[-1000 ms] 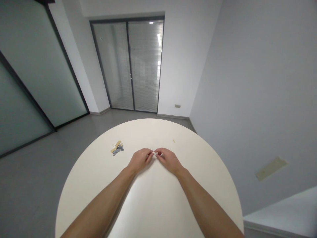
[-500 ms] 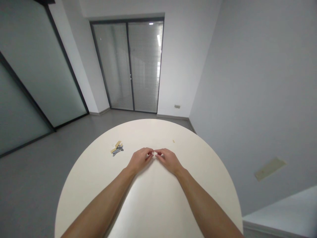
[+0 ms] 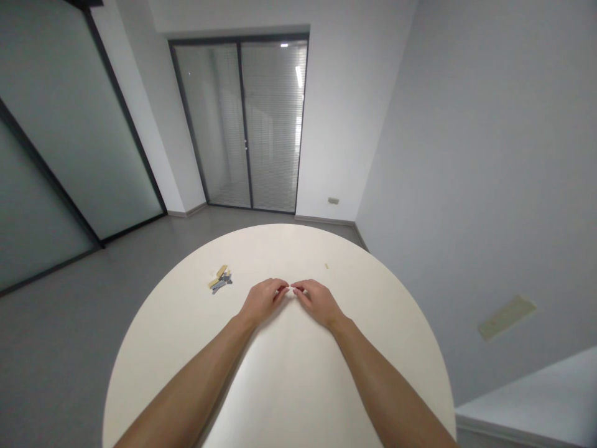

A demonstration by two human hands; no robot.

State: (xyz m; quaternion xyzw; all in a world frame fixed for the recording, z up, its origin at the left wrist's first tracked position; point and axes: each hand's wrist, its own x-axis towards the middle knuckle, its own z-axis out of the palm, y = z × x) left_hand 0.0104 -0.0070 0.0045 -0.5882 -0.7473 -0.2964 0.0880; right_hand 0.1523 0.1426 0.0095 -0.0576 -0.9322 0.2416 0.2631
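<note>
My left hand [image 3: 263,298] and my right hand [image 3: 315,300] rest together near the middle of a round cream table [image 3: 284,386]. Their fingertips meet in a pinch over a tiny white piece [image 3: 291,288], too small to name. The fingers of both hands are curled closed. A small heap of tan and grey flat pieces [image 3: 220,279] lies on the table to the left of my left hand, a hand's width away. A tiny tan scrap [image 3: 327,266] lies beyond my right hand.
The table's far edge faces a grey floor [image 3: 84,311] and a glazed door with blinds [image 3: 247,124]. A frosted glass partition [image 3: 56,137] stands on the left, a plain wall [image 3: 489,155] on the right. A white ledge [image 3: 536,398] shows at the bottom right.
Both hands stay pinched together at the same spot. The white piece between the fingertips shows less than before.
</note>
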